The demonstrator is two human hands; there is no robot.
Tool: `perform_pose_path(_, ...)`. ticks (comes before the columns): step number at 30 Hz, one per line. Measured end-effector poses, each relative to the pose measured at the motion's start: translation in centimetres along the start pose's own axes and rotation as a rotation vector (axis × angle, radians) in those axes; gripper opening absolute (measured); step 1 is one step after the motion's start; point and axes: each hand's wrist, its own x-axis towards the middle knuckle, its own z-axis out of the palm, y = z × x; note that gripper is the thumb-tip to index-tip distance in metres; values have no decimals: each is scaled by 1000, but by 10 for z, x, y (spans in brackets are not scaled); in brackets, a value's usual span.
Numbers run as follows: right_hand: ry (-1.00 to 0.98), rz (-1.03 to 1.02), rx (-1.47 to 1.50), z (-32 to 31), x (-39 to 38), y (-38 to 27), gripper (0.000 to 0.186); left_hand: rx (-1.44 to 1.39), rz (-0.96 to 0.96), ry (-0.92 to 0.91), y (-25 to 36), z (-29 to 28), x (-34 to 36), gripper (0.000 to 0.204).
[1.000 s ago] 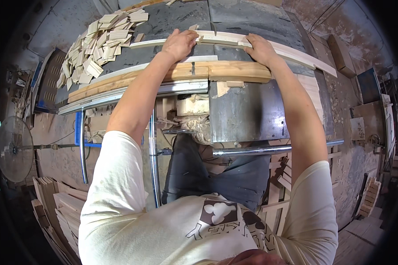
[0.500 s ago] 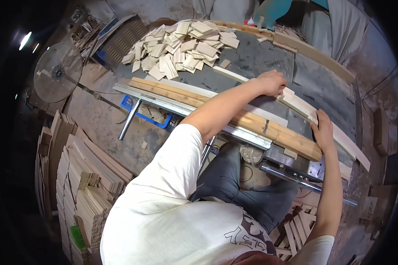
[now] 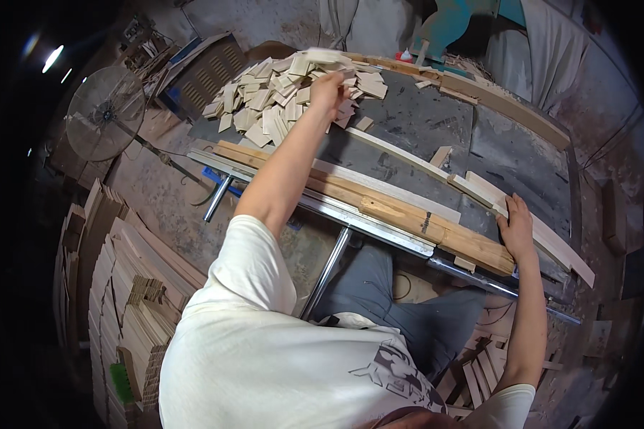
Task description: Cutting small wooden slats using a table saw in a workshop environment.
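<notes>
My left hand (image 3: 328,94) reaches over the pile of short, flat wood pieces (image 3: 268,96) on the dark table. Its fingers are loosely bent and look apart. Just beyond them, a pale wood piece (image 3: 323,54) is smeared by motion and appears separate from the hand. My right hand (image 3: 516,227) lies across a long pale wooden strip (image 3: 551,247) on the right, fingers over it and thumb at its near side. A small wood block (image 3: 441,156) lies beside the thin light strip (image 3: 401,154) that runs along the table.
A thick wooden beam (image 3: 401,214) lies along a metal rail (image 3: 336,211) at the near table edge. A raised wooden border (image 3: 508,100) bounds the far side. To the left stand a round fan (image 3: 106,114) and stacked boards (image 3: 132,314); a green brush (image 3: 122,382) rests against them.
My left hand has swung from the long strip to the pile at the far left. A small block now shows on the table where it was. My right hand stays on the strip.
</notes>
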Motion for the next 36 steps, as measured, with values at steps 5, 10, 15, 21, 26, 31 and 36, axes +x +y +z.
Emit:
perform_pose_path(5, -3, -28, 66, -6, 6, 43, 56, 327, -76, -121, -44, 41, -73, 29)
perform_pose_path(10, -194, -350, -113, -44, 76, 20, 22, 707, 167, -450, -63, 57, -107, 28)
perform_pose_path(15, -45, -296, 78, 1, 88, 13, 29, 969, 295, -589, -86, 87, -123, 34)
perform_pose_path(21, -209, -224, 46, -4, 68, -4, 50, 1308, 680, -772, -96, 99, -140, 48)
perform_pose_path(26, -71, -245, -50, 9, 54, -18, 49, 1330, 701, -828, -106, 109, -147, 51)
perform_pose_path(31, -47, -200, -58, 15, 55, -35, 49, 1417, 743, -911, -113, 125, -146, 44)
perform_pose_path(36, 8, -213, -49, 16, 53, -31, 52, 1427, 900, -917, -120, 131, -142, 33)
